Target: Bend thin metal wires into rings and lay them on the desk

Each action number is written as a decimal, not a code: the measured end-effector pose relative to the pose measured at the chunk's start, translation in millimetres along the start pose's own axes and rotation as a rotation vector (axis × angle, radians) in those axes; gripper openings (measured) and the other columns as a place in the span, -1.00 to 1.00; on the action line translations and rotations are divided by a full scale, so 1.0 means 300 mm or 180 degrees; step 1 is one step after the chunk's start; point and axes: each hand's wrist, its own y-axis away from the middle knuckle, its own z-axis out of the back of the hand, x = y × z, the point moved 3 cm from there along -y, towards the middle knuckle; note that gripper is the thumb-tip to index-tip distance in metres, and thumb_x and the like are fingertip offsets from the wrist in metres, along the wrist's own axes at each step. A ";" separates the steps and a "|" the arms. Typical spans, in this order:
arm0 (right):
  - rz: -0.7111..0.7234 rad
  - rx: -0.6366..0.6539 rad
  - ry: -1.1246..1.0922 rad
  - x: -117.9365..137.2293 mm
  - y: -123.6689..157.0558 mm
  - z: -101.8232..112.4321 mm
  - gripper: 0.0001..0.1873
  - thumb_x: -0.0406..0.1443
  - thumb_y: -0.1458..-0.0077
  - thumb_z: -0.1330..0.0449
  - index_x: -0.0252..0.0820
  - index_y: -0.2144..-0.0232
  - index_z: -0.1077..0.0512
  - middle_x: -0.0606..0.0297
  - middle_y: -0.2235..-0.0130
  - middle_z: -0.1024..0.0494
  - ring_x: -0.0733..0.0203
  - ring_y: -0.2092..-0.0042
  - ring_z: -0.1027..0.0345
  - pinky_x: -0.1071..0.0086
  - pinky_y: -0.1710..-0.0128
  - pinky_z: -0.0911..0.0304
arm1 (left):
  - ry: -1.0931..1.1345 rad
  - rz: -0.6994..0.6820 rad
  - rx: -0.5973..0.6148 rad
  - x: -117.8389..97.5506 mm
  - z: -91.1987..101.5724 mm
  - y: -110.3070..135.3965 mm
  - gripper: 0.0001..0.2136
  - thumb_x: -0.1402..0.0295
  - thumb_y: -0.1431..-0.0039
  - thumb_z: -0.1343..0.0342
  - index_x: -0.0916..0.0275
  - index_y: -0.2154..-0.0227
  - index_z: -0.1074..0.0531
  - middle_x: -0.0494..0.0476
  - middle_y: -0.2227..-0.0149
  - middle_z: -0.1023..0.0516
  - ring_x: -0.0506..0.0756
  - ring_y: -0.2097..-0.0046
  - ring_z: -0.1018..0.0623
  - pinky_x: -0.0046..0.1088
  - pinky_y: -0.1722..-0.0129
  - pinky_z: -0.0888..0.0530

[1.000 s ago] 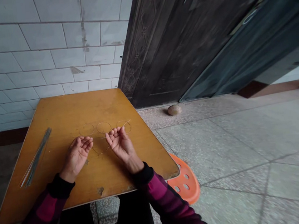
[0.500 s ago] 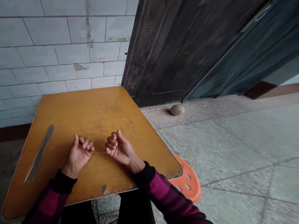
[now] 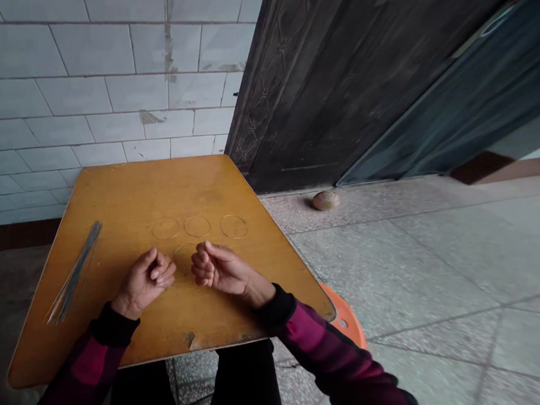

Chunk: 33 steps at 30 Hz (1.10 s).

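My left hand (image 3: 146, 280) and my right hand (image 3: 216, 270) rest close together on the wooden table (image 3: 117, 194), both curled into loose fists. Between them runs a thin wire loop (image 3: 181, 253), and each fist seems closed on one end of it. Just beyond my hands lie three small wire rings (image 3: 197, 226) in a row. A bundle of straight wires (image 3: 74, 273) lies along the table's left side.
An orange plastic stool (image 3: 348, 319) shows under the table's right corner. A stone (image 3: 325, 200) lies on the tiled floor by a dark wooden door (image 3: 333, 72). A white tiled wall (image 3: 66, 89) stands behind the table.
Both hands went from open, palms up, to closed fists around the wire and moved slightly nearer me. The camera view shifted a little to the right.
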 end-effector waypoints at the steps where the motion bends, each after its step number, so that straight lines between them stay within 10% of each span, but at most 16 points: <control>1: -0.0116 0.0017 0.0041 0.001 0.000 0.003 -0.65 -0.12 -0.19 -0.20 -0.22 0.53 -0.33 0.48 0.59 -0.29 0.43 0.56 -0.16 0.51 0.51 -0.21 | -0.0056 0.0065 0.0044 0.001 0.001 0.000 -0.71 0.21 -0.08 -0.24 0.26 0.62 -0.40 -0.10 0.73 -0.03 -0.09 0.64 -0.17 -0.62 0.65 -0.14; 13: -0.0956 0.0039 0.0653 0.023 0.015 0.021 -0.70 -0.14 -0.09 -0.29 -0.27 0.50 -0.44 0.45 0.63 -0.44 0.40 0.58 -0.34 0.49 0.47 -0.32 | -0.0827 0.0578 0.0274 0.014 0.008 0.008 -0.66 0.11 -0.01 -0.26 0.28 0.65 -0.45 -0.05 0.74 -0.23 -0.04 0.62 -0.32 -0.50 0.57 -0.27; 33: -0.0627 -0.0135 0.1119 -0.022 -0.027 0.023 -0.68 -0.19 0.01 -0.29 -0.21 0.65 -0.32 0.50 0.72 -0.32 0.41 0.64 -0.28 0.51 0.55 -0.23 | -0.1521 0.0892 0.0119 0.020 0.025 0.010 -0.69 0.10 -0.01 -0.23 0.32 0.47 -0.50 -0.08 0.75 -0.32 -0.14 0.72 -0.10 -0.56 0.68 0.01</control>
